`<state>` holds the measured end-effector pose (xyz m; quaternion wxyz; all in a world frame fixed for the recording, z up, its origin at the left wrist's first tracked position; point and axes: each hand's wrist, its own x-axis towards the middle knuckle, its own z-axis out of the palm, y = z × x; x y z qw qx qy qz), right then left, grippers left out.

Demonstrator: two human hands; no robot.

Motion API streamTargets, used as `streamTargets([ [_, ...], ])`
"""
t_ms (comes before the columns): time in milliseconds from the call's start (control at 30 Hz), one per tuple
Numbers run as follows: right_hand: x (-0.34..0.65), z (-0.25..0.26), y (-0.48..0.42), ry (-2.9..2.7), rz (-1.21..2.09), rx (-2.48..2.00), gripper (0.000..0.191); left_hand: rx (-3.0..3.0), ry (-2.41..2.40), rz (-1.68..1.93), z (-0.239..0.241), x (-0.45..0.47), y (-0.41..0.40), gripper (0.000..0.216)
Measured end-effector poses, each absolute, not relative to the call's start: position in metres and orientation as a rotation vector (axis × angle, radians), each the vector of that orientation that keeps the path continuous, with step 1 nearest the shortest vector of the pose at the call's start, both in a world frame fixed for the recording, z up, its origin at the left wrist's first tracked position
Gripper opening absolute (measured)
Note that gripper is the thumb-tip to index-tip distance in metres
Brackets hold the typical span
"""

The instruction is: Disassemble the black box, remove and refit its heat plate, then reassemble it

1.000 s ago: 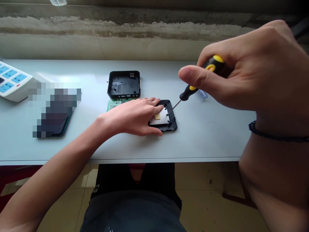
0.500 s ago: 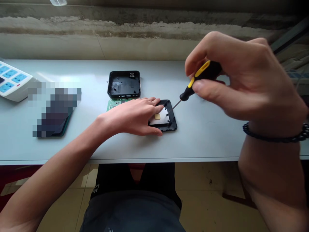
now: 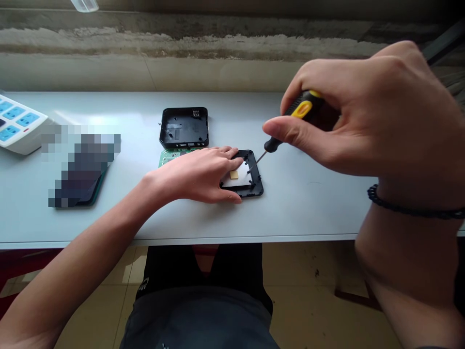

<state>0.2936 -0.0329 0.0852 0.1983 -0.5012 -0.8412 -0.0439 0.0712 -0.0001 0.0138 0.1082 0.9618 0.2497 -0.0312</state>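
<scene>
My right hand [image 3: 337, 116] is closed round a black and yellow screwdriver [image 3: 303, 109], its thumb along the handle. The shaft slants down to the left, and its tip meets the white plate [image 3: 240, 180] near a small black post. That plate lies inside a black plastic cover [image 3: 258, 186], flat on the table with its inner side up. A small tan square pad [image 3: 234, 175] sits on the plate. My left hand [image 3: 209, 174] holds the cover down from the left, thumb at its near edge and fingers across the far part. Under this hand, a green circuit board [image 3: 167, 157] is partly hidden.
An open black plastic case [image 3: 184, 127] lies behind the circuit board on the white table [image 3: 308, 213]. To the left are a dark phone-like object [image 3: 85, 174], partly pixelated, and a white power strip [image 3: 25, 126] with blue sockets. A wall [image 3: 225, 72] rises behind the table.
My right hand has turned round the screwdriver, and the handle has rotated with it. The tip stays near the same post. My left hand keeps its hold on the cover; the view shifts slightly.
</scene>
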Motion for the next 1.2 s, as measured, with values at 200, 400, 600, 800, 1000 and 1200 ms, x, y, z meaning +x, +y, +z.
streamTargets([
  [200, 0.298, 0.079, -0.031, -2.266, -0.100, -1.421, 0.042, 2.791, 0.741, -0.058, 0.012, 0.069, 0.001, 0.053],
  [400, 0.292, 0.080, -0.039, -2.331, 0.126, -1.230, 0.010, 2.816, 0.735, -0.065, 0.012, 0.070, 0.001, 0.053],
  [600, 0.286, 0.079, -0.036, -2.275, -0.019, -1.304, 0.036, 2.826, 0.737, -0.069, 0.012, 0.070, 0.000, 0.055],
  [800, 0.288, 0.070, -0.028, -2.059, 0.069, -1.439, 0.038, 2.798, 0.754, -0.081, 0.013, 0.071, 0.000, 0.052],
  [1000, 0.297, 0.064, -0.017, -1.973, 0.193, -1.353, 0.031, 2.772, 0.739, -0.059, 0.013, 0.069, 0.001, 0.050],
  [1200, 0.310, 0.058, -0.001, -1.809, 0.310, -1.294, 0.029, 2.756, 0.701, 0.050, 0.009, 0.063, 0.006, 0.053],
])
